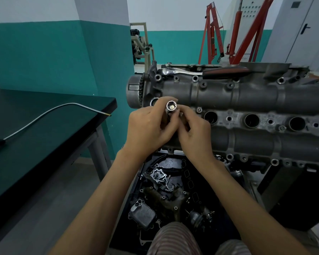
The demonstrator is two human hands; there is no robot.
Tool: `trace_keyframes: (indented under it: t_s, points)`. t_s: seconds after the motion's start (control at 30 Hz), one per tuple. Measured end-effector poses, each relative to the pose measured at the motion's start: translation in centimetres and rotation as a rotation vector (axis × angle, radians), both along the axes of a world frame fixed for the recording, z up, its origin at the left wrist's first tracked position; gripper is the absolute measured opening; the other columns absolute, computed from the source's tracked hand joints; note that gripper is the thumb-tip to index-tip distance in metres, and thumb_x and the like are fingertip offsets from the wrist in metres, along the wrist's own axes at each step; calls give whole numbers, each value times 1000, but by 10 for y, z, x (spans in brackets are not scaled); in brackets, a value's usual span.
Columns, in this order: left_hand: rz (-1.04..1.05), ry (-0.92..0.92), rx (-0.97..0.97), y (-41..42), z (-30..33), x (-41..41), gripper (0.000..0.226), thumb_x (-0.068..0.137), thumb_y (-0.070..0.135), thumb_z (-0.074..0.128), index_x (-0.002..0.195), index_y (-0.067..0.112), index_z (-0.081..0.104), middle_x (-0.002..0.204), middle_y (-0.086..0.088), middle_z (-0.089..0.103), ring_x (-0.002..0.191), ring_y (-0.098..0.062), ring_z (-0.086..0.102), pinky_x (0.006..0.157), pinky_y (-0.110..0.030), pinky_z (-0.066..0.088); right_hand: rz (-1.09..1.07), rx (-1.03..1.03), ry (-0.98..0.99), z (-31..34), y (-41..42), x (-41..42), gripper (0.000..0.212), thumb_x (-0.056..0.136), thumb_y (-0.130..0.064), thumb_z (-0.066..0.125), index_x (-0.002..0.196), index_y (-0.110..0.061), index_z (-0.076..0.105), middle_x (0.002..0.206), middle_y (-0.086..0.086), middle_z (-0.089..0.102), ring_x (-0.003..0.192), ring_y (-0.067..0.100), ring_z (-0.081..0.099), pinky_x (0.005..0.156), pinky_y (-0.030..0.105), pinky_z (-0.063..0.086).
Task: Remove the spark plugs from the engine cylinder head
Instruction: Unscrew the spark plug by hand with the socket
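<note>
The grey engine cylinder head (247, 96) lies across the right half of the view, with three open round plug wells (252, 120) in a row. In front of its left end, my left hand (145, 127) grips a chrome deep socket (171, 107) with its open mouth facing me; a pale plug tip shows inside it. My right hand (193, 131) pinches the socket's lower part from the right. A ratchet (206, 71) with a dark red-striped handle rests on top of the head's far edge.
A dark green-topped table (44, 129) on the left carries a flexible metal pick-up tool (50, 112). Below the head, a black tray (173, 190) holds several loose engine parts and a chain. A red engine crane (234, 30) and grey cabinets stand behind.
</note>
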State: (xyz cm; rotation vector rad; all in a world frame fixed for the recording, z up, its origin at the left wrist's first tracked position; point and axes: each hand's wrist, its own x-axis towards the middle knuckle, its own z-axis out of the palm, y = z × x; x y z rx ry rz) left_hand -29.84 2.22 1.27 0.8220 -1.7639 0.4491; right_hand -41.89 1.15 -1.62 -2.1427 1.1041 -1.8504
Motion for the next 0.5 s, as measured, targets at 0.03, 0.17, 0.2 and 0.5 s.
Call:
trace_keyframes:
  t_s: [0.03,0.17,0.2,0.5]
  points:
    - [7,-4,-3,0,0,0,22,88,20,55,91,3,68,51,0,55,43,-16,51,41,-34,44,-10,-15,6,0,0,0,24,90,-16,50,110,-13,62,71,-18,56,63,-2,53,58,9,39]
    - [62,23,-16,-2,1,-2,29,87,27,61,75,1,63,47,-2,51,39,-17,47,38,-30,40,-32,8,-4,-1,-3,1,25,89,-18,52,113,-15,58,55,-16,41,52,2,45,52,11,33]
    - [75,24,-23,-3,1,-3,34,85,30,62,69,1,59,45,-3,49,38,-17,45,37,-29,38,-36,34,-14,-1,-3,1,22,87,-18,55,108,-17,57,54,-14,39,52,3,43,51,12,32]
    - [40,-82,-17,0,1,2,23,89,20,53,95,2,67,50,2,53,42,-15,49,40,-30,40,-11,-1,-31,1,0,1,15,90,-19,49,101,-16,60,57,-18,48,55,-1,49,51,10,34]
